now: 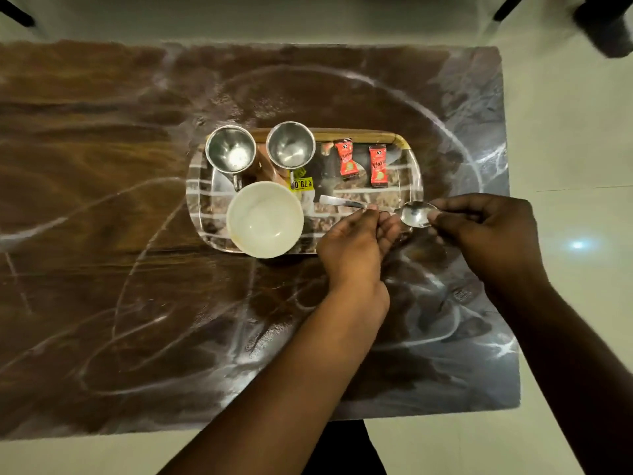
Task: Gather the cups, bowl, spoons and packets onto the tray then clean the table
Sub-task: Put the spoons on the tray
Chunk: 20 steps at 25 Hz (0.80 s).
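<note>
A shiny tray (pixel 197 186) lies mid-table. On it stand two steel cups (pixel 230 153) (pixel 290 145), a white bowl (pixel 264 219) at the front left, and two red packets (pixel 346 159) (pixel 377 166) at the back right. A steel spoon (pixel 416 213) lies across the tray's front right part, handle pointing left. My left hand (pixel 356 245) pinches the spoon's handle. My right hand (pixel 486 228) pinches the rim of the spoon's bowl from the right. Whether there is a second spoon under my hands is unclear.
The table (pixel 102 234) is dark brown with pale swirls and glare; its right edge (pixel 507 200) is close to my right hand. A yellow price sticker (pixel 301 184) sits on the tray. Pale floor surrounds the table, with dark chair legs (pixel 603 25) at the far right.
</note>
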Tool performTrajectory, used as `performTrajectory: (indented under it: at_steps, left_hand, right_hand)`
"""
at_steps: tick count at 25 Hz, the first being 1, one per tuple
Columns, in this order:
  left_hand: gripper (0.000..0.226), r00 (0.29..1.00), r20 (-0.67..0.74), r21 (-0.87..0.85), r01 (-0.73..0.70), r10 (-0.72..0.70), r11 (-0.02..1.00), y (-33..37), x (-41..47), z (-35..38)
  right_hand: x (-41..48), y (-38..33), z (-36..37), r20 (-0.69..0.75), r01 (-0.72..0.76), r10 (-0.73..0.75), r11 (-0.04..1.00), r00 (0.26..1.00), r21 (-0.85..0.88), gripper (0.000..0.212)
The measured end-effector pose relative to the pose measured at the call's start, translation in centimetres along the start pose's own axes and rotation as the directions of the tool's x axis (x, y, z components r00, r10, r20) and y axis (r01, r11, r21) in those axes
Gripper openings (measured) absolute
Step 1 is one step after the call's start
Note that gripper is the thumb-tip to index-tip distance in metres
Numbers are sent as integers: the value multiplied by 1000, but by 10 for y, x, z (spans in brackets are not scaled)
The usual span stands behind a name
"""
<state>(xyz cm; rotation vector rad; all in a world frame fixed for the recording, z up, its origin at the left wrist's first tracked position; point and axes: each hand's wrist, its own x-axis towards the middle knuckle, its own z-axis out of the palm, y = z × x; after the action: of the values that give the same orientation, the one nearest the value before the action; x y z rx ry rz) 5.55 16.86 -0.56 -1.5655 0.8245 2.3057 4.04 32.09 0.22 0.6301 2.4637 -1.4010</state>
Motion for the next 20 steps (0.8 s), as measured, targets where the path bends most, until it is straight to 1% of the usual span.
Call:
performTrajectory:
  at_steps: [1,3,6,8,14,20]
  left_hand:
    - [13,999,-33,13,-19,20,1000,-1,7,4]
    - [17,993,-94,18,-66,67,998,-3,21,10]
    - [14,981,-156,24,-111,114,993,-3,35,13]
    - [10,977,-175,30,-122,126,992,-3,40,16]
    - [8,958,-237,32,-161,164,986,-4,52,19]
    - [14,957,-250,54,-137,146,989,-2,56,18]
  right_hand:
    - [11,3,3,19,5,-5,999,1000,-34,10]
    - [31,9,11,51,55,-49,990,997,-127,15]
    - [49,11,23,115,143,-121,968,986,-207,15]
    - [57,15,27,142,169,-139,959,980,-228,15]
    - [68,12,35,177,276,-230,909,957,-312,17]
    - [69,13,34,178,275,-229,911,957,-307,16]
